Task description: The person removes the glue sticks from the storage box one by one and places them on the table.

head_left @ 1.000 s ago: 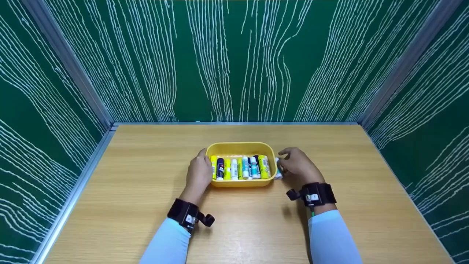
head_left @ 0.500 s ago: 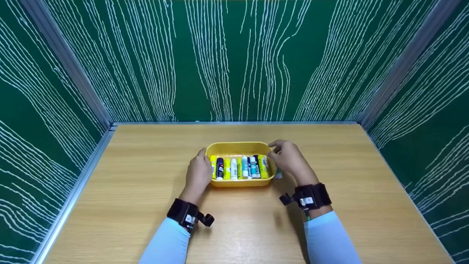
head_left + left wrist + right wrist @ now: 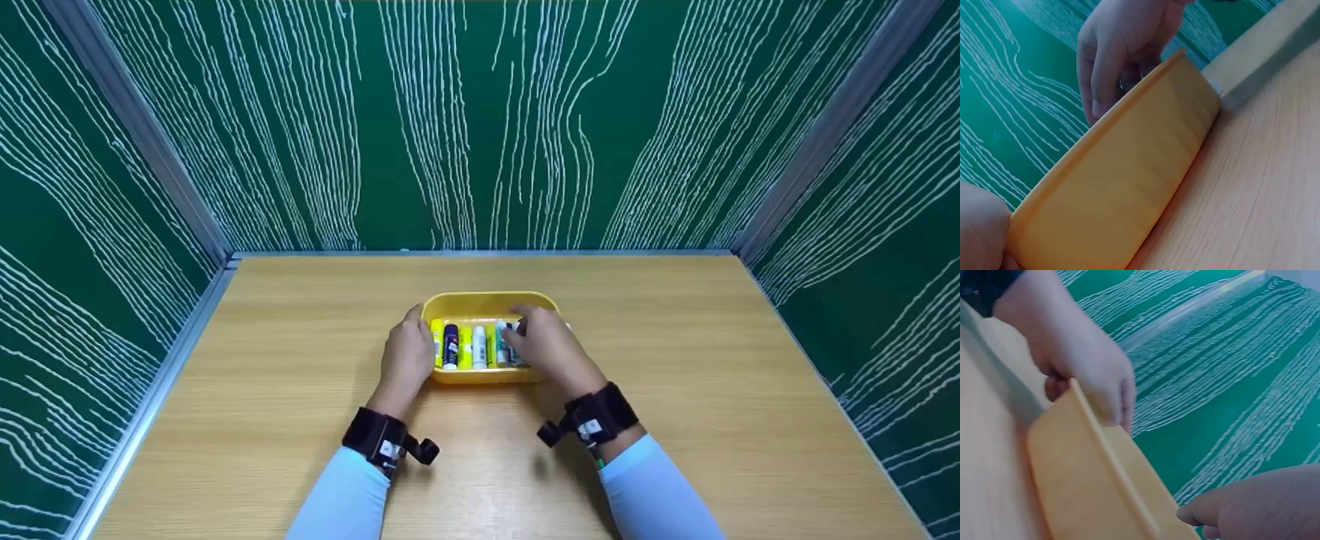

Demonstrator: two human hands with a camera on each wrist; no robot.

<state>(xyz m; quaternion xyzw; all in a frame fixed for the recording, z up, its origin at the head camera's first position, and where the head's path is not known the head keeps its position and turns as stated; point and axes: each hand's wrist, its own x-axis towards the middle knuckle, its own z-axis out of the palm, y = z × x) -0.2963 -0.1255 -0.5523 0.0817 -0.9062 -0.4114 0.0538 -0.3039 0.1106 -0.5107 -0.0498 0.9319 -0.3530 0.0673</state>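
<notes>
A yellow plastic container sits on the table in the head view, with a row of glue sticks inside, among them a dark blue glue stick and a white glue stick. My left hand grips the container's left end, thumb outside the wall in the right wrist view. Over the right half of the container is my right hand, thumb and index finger apart above a white-and-teal glue stick. Its fingers point down behind the rim in the left wrist view. It hides the glue sticks at the right end.
Beyond the container's right end, a small white end of a glue stick peeks out beside my right hand. The wooden table is bordered by green panels with white wavy lines and metal frame edges.
My right hand has moved left, from beside the glue sticks outside the container's right end, past the rim, to over the glue sticks inside. The left hand has stayed in place.
</notes>
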